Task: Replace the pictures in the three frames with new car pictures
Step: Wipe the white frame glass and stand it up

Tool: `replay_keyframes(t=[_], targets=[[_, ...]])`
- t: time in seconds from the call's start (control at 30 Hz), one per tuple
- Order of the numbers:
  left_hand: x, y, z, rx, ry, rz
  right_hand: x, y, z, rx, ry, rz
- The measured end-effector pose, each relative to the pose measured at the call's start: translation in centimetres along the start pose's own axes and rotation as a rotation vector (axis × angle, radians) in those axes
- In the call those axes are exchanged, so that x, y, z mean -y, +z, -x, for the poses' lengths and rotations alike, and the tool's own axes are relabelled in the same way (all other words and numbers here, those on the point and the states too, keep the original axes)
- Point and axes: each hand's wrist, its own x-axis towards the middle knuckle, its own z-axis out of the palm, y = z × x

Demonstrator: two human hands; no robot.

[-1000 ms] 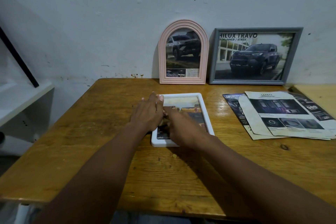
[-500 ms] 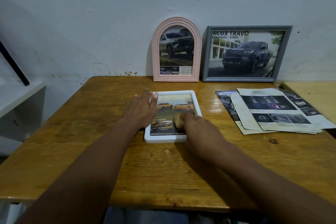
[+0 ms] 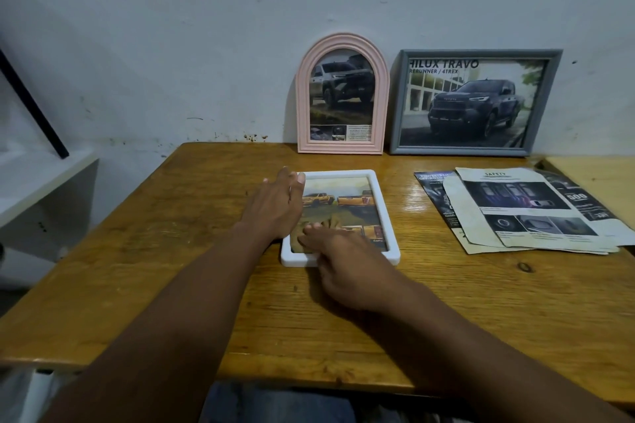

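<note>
A white rectangular frame (image 3: 386,216) lies flat on the wooden table (image 3: 171,251), holding a picture of orange pickup trucks (image 3: 343,203). My left hand (image 3: 275,206) rests flat on the frame's left edge, fingers straight. My right hand (image 3: 343,264) lies over the frame's near edge with its fingers pressing on the lower left of the picture. A pink arched frame (image 3: 343,93) and a grey rectangular frame (image 3: 476,101) lean upright against the wall, each with a truck picture inside.
Several loose printed car pages (image 3: 529,213) lie spread on the table's right side. A second lighter table (image 3: 598,178) adjoins at far right. A white shelf (image 3: 37,182) with a black rod stands at left.
My right hand slid left across the picture, from the lower middle to its lower left. My left hand stays on the frame's left edge.
</note>
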Motion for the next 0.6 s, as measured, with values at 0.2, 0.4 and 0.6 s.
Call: replay_keyframes(t=[0.2,0.4,0.6], targets=[[-0.2,0.1,0.4,0.000,0.008,-0.023,-4.0,-2.8,1.0,0.119,-0.113,0.094],[-0.1,0.2,0.1,0.010,0.000,-0.047,-6.8,-5.6,3.3,0.110,-0.146,0.233],[0.1,0.1,-0.1,0.020,0.000,-0.052,-7.7,-5.6,3.6,0.018,-0.146,0.193]])
